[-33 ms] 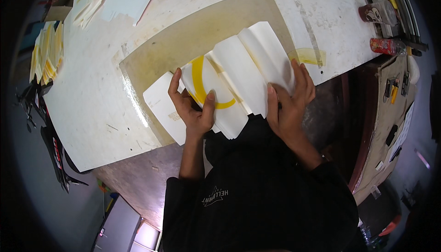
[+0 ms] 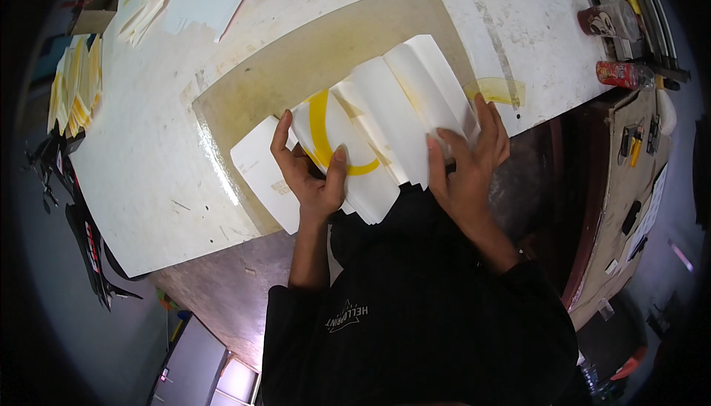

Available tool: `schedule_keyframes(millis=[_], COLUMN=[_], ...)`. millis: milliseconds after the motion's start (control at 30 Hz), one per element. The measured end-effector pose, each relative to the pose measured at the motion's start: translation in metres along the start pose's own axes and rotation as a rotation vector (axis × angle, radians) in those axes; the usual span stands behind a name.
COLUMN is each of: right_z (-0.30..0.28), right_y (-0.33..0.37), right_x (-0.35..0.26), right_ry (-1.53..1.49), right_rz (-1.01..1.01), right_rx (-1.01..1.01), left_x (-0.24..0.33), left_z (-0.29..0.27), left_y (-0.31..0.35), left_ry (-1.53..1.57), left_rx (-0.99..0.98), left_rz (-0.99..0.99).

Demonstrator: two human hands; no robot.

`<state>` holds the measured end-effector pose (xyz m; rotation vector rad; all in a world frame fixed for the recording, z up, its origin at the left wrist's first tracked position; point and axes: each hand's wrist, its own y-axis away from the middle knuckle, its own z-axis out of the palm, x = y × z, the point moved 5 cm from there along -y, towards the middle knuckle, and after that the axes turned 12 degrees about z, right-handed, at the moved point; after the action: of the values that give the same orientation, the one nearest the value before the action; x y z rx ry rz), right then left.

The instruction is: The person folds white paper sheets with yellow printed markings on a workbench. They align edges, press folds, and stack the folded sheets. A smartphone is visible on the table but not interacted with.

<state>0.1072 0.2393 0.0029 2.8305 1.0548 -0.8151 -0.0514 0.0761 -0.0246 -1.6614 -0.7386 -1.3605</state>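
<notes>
One view: left fisheye of a head-worn pair, pitched steeply down. Looks from above the wearer's black-clothed torso point(image 2: 444, 317) out over the stained white bench point(image 2: 148, 161). Near range: both bare hands point(image 2: 315, 186) sit around mid-frame, torso fills lower centre. Wide enough to catch the brownish-grey floor point(image 2: 222, 280). Bench front edge runs diagonally, climbing rightward; straight lines bow toward the dark rim.

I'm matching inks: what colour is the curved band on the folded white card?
The curved band is bright yellow, shown best in the head view.
</notes>
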Motion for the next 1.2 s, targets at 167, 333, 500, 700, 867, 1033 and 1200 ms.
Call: schedule_keyframes(millis=[167,333,500,700,867,1033,1200], right_z=[0.005,0.003,-0.009,-0.008,-0.011,-0.018,-0.015], right_y=[-0.001,0.0,0.016,0.03,-0.011,-0.006,-0.003], right_x=[-0.01,-0.015,-0.041,-0.054,0.001,-0.001,-0.01], right_ry=[0.013,-0.043,-0.179,-0.264,-0.067,0.041,0.056], right_rz=[0.042,0.053,-0.119,-0.269,0.048,-0.056,-0.111], right_rx=[-0.081,-0.023,0.03,-0.098,0.119,0.168,0.233], left_x=[-0.002,-0.011,0.002,0.0,-0.007,-0.002,-0.002], left_z=[-0.003,-0.018,-0.009,0.001,-0.001,0.003,0.003], left_y=[0.004,0.01,-0.003,-0.006,0.001,0.0,0.0], left_ry=[0.14,0.108,-0.17,-0.291,-0.124,0.053,0.038], left_rx=[0.08,0.133,-0.117,-0.153,-0.037,-0.012,-0.019], left_rz=[0.083,0.105,0.254,0.224,0.137,0.029,0.032])
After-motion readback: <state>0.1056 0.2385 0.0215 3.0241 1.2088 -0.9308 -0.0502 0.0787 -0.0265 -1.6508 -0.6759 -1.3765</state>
